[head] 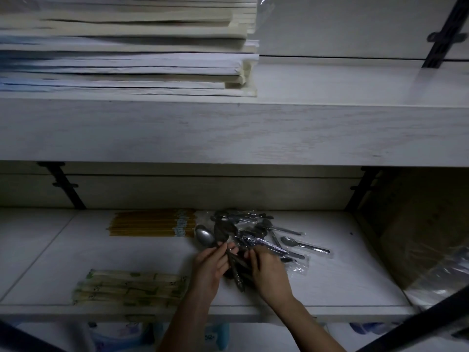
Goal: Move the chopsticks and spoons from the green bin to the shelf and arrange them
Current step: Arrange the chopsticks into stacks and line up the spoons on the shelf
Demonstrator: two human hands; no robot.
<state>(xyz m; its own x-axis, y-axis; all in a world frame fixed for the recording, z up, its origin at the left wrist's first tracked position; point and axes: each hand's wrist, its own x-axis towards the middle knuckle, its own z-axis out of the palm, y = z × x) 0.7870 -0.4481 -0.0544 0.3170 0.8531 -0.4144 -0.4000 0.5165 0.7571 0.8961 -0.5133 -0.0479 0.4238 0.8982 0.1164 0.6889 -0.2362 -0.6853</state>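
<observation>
— Forearms enter from 6 o'clock and meet over the lower shelf. What are the hands doing?

— The left hand has its fingers curled round a spoon bundle, thumb and fingertips pinching near the necks. The right hand grips the same bundle from the 3 o'clock side, fingers bent onto it.

— Which way does that bundle run?

— Its long axis goes from 11 o'clock to 5 o'clock: bowls up at 11, one bare bowl catching the light, handle ends down at 5, between the 2 wrists. It is dim, so I cannot count the spoons.

— And just beyond the fingers?

— At 1 o'clock, touching the bundle's top, a loose heap of plastic-wrapped spoons lies crisscrossed. At 2 o'clock from the right hand, a single wrapped spoon lies with its bowl toward 9 and its handle toward 3, dipping slightly.

— Chopsticks?

— At 10 o'clock from the left hand, yellow chopsticks lie side by side at the back, long axis 9 to 3, right ends just beside the bare bowl. At 8 o'clock, paper-sleeved chopsticks lie along the front edge, also 9 to 3.

— Farther out?

— A cardboard box at 3 o'clock, and at 12 an upper shelf bearing a stack of papers.
</observation>
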